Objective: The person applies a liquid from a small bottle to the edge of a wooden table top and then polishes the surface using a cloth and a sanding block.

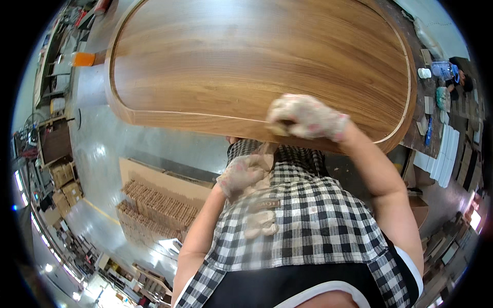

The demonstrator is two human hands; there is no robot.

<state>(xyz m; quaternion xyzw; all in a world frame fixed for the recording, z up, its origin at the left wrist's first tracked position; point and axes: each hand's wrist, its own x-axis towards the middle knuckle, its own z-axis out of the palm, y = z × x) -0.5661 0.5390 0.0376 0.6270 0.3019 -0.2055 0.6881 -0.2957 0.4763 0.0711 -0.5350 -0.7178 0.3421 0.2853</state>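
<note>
A large wooden board (pixel 246 61) with rounded corners lies before me, its brown grain running across. A thin pale line (pixel 195 114) follows its border, looking darker at the left. My right hand (pixel 308 115), in a white glove with pink spots, is closed at the board's near edge, over this line. Something small and yellowish shows under its fingers, too blurred to name. My left hand (pixel 241 174), also gloved, is held in front of my checked apron (pixel 308 215), below the near edge. Its fingers are closed around a thin brownish piece (pixel 266 154), whose kind is unclear.
At the left stands a bottle of orange liquid (pixel 83 59). Stacked cardboard (pixel 159 197) is on the floor at lower left. The dark bench at right holds a white jar (pixel 424 73), a blue pen-like object (pixel 428 134) and wood scraps. White strips (pixel 446 156) lie beyond; another person (pixel 465 82) is at far right.
</note>
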